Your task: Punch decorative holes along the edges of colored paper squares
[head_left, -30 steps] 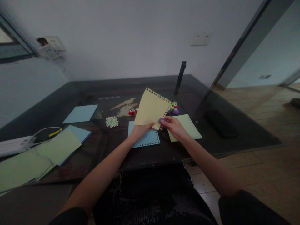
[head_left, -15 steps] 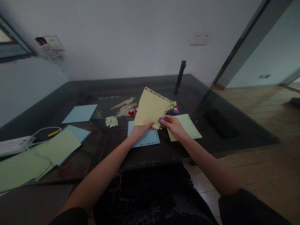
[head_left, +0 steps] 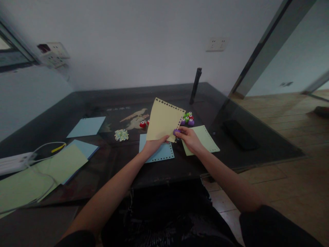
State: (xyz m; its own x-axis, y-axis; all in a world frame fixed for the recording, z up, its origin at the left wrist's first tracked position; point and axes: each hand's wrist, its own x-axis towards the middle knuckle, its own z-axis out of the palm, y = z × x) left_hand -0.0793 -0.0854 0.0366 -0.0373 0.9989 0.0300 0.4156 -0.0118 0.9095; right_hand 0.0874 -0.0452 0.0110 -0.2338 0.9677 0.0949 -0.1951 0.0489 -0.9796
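Since the earlier frame the yellow sheet (head_left: pixel 164 120) stands a little more upright and the purple punch (head_left: pixel 176 131) sits slightly lower on its right edge; the hands have hardly shifted.

On the left side of the table (head_left: pixel 257 151) lie a white power strip (head_left: pixel 12 162) with its cable, a light green paper (head_left: pixel 38 175) over a blue one, and further back a single blue paper (head_left: pixel 86 126). Near the middle there is a small heap of punched-out pieces (head_left: pixel 121 134).

The left hand (head_left: pixel 153 145) pinches the lower edge of the yellow sheet and holds it raised above the blue punched sheet (head_left: pixel 160 153), which lies flat on the table. The right hand (head_left: pixel 189 138) is closed around the purple punch at the right edge of the yellow sheet. Behind it is a group of small coloured punches (head_left: pixel 189 118), and under the right wrist lies a green punched sheet (head_left: pixel 204 139).

The yellow sheet already has a row of holes along its top edge and partly down the right edge. I judge that the right edge is about half done, and I cannot see holes on the left or bottom edge
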